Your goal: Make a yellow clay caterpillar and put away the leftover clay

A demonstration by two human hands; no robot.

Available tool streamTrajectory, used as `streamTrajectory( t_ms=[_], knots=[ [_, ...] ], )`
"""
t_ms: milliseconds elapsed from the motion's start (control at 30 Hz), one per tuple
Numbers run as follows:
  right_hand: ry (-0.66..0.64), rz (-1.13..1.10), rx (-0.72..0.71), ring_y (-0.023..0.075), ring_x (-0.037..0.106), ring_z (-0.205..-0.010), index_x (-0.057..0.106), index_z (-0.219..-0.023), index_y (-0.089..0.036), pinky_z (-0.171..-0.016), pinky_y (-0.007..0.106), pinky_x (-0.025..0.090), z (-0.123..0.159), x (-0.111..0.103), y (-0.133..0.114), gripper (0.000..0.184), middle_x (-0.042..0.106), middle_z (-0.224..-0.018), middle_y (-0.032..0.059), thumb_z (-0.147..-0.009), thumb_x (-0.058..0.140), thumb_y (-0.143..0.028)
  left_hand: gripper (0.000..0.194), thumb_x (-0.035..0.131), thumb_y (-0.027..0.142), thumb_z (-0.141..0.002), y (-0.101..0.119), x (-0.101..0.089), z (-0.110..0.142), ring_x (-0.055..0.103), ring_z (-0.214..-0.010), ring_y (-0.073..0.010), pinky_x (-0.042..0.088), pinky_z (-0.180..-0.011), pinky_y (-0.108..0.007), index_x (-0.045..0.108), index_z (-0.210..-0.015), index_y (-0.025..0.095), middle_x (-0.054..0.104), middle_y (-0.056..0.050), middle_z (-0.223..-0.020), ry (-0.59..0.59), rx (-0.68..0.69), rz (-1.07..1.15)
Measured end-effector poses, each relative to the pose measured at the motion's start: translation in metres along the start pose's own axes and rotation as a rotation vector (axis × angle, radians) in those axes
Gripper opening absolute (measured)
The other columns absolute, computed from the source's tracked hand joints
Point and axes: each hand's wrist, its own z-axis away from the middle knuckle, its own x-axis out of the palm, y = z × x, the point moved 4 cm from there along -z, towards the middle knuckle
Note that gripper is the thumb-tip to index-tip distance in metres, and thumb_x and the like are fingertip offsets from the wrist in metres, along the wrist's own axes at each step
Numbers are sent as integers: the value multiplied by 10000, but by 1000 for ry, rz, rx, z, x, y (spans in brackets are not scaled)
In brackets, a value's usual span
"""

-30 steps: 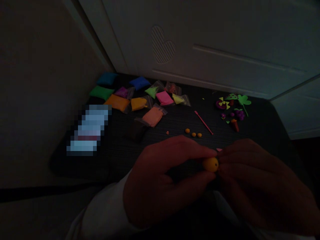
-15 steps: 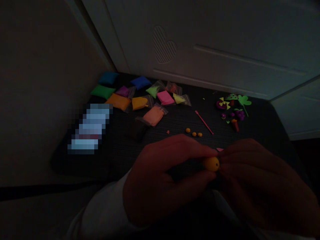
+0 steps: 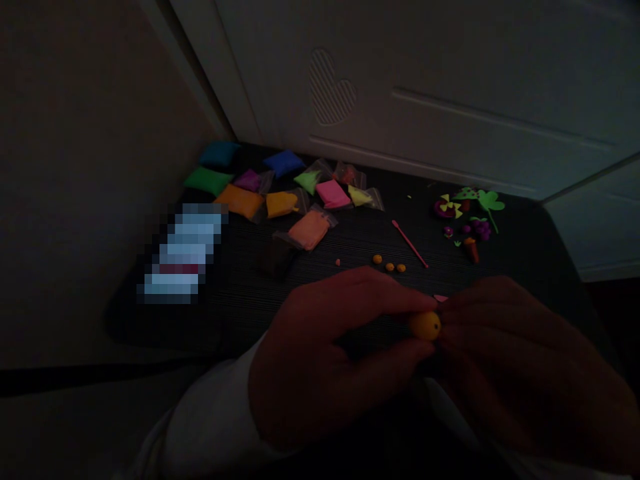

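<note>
My left hand (image 3: 330, 353) pinches a small yellow clay ball (image 3: 424, 326) between its thumb and fingers, above the near part of the dark table. A tiny dark dot marks the ball's right side. Against that side rest the bunched fingertips of my right hand (image 3: 520, 360); whatever they pinch is hidden. Just beyond the hands lie smaller yellow clay balls (image 3: 389, 267), and a pink clay tool (image 3: 410, 244) is behind them. A pink pointed tip (image 3: 441, 298) shows between the hands, the rest of it covered. The scene is very dark.
Bags of coloured clay, one of them peach (image 3: 309, 229), spread over the table's (image 3: 360, 233) back left. A lit, blurred phone screen (image 3: 183, 253) is at left. Finished clay pieces, among them purple grapes (image 3: 481, 229), sit at back right. A white panelled door (image 3: 450, 87) stands behind.
The whole view has shifted slightly, so the table things appear a few pixels further right. Both hands keep almost the same pose around the yellow ball.
</note>
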Motion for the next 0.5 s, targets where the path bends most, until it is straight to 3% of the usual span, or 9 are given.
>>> streamTrajectory(
  t_ms=[233,500],
  knots=[
    [-26,26,8,158,617,-830,586,-949,-192,-743,335,513,-1,1,-1,231,666,-868,29,-724,628,-163,236,658,140,-680,-1,0,1,626,-757,-123,520,-728,-228,653,-913,181,690,0,-862,-13,-44,14],
    [15,-26,44,151,619,-796,594,-907,-191,-709,320,516,0,1,-2,174,671,-834,27,-736,620,-173,256,677,123,-664,-5,1,3,621,-763,-96,504,-704,-179,646,-915,166,676,-1,-852,-18,-66,100]
  ],
)
